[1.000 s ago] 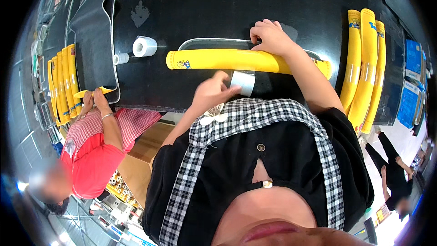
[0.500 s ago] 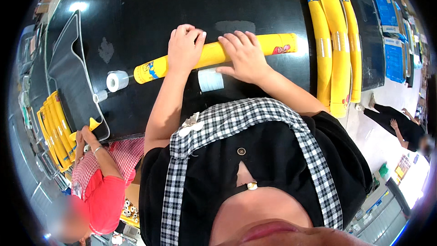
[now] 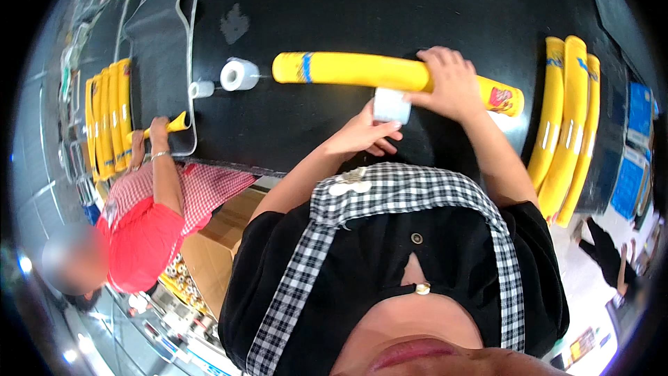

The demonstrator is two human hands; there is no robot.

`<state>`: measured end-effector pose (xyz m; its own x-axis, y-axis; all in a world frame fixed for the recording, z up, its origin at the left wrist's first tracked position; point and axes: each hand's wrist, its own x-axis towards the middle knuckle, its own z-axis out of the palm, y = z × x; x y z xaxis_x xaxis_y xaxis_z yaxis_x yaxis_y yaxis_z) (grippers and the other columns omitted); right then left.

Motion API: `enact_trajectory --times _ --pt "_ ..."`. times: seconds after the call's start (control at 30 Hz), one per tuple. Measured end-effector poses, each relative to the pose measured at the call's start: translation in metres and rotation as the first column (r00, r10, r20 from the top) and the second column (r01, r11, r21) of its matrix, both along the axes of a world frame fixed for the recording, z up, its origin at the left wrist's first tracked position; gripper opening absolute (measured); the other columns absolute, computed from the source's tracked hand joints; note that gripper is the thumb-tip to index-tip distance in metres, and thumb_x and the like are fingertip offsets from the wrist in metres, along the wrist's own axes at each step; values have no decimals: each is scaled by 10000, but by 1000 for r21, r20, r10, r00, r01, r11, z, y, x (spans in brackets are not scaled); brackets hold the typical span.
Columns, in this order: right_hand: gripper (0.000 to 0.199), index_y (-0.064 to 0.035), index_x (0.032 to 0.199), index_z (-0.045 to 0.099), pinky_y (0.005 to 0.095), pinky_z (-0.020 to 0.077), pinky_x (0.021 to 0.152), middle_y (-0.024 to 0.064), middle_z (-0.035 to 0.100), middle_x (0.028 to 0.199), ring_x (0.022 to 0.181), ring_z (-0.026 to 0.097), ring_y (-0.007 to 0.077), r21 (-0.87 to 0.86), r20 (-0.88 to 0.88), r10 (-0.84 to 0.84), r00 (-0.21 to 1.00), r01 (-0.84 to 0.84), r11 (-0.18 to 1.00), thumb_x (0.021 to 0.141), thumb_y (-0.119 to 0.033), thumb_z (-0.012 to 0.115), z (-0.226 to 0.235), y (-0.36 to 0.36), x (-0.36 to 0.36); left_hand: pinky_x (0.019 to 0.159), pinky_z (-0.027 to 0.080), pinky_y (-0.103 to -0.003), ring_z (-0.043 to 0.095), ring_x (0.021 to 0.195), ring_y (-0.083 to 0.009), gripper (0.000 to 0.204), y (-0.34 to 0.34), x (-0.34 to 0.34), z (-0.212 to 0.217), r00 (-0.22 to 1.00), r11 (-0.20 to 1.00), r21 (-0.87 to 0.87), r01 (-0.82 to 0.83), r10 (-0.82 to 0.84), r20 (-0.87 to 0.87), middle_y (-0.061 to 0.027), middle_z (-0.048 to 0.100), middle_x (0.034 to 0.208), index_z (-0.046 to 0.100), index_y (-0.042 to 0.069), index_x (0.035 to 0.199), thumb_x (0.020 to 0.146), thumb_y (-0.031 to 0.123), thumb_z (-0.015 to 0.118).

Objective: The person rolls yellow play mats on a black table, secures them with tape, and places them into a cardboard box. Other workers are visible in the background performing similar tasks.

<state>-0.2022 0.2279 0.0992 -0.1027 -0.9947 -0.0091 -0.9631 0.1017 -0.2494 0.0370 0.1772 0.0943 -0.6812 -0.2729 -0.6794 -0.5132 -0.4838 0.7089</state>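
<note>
A rolled yellow mat (image 3: pixel 355 69) with a blue mark near its left end and a red print near its right end lies crosswise on the black table (image 3: pixel 334 0). My right hand (image 3: pixel 452 87) lies over its right half, fingers curled across the far side. Just below the mat's near edge is a whitish roll of tape (image 3: pixel 392 107). My left hand (image 3: pixel 362 132) holds the tape roll from its near left side, the thumb lying under it and the other fingers partly hidden. My right thumb reaches the tape roll's upper right edge.
Three yellow rolls (image 3: pixel 574 125) lie at the right. A larger tape roll (image 3: pixel 239 74) and a smaller one (image 3: pixel 202 89) sit at left, beside a grey, pale-edged sheet (image 3: pixel 163 49). A co-worker in red (image 3: pixel 149 237) handles a yellow piece near several yellow rolls (image 3: pixel 108 118).
My left hand has left the yellow mat and moved down to the tape roll. My right hand stays on the mat, now nearer its right end. The whole view has shifted.
</note>
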Motion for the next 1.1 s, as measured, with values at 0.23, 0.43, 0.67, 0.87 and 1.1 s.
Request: enact_trajectory --times 0.23,0.43,0.67,0.87,1.1 --pt "662 -146 1290 669 502 450 1027 100 616 1337 1257 552 328 -145 -137 -98 986 78 986 857 -646 674 11 -107 -74 607 588 -279 738 739 -184 682 -65 -61 -13 992 990 -62 -126 124 -37 -156 696 1066 268 131 1504 990 315 677" --pt "675 -169 1273 637 473 477 976 124 716 1138 1082 669 342 -61 -19 15 1000 -16 998 851 -696 633 -3 -124 -60 568 581 -261 736 736 -190 640 -91 -87 -23 974 978 -46 -203 197 -110 -149 697 1030 296 112 1473 987 269 683" --pt "838 -102 1285 634 512 438 1002 181 574 1273 1220 536 367 95 75 -20 997 13 995 737 -729 726 -1 -16 9 576 557 -270 705 730 -170 746 -13 0 -14 987 997 -2 -78 77 -143 -98 685 995 321 128 1473 894 281 765" --pt "614 -99 1165 697 465 466 982 145 607 1202 1160 558 344 -33 68 -114 991 116 993 794 -581 775 17 -79 -57 556 552 -263 700 651 -165 654 -51 -48 -21 994 997 -32 -75 72 -88 -109 694 986 288 132 1513 990 266 657" --pt "622 -106 1261 613 491 484 959 157 631 1179 1109 595 380 -152 79 -97 992 108 982 814 -513 763 8 -83 -19 522 552 -277 703 631 -182 571 -69 -67 -38 971 983 6 -184 183 -152 -118 705 917 363 142 1415 976 305 690"
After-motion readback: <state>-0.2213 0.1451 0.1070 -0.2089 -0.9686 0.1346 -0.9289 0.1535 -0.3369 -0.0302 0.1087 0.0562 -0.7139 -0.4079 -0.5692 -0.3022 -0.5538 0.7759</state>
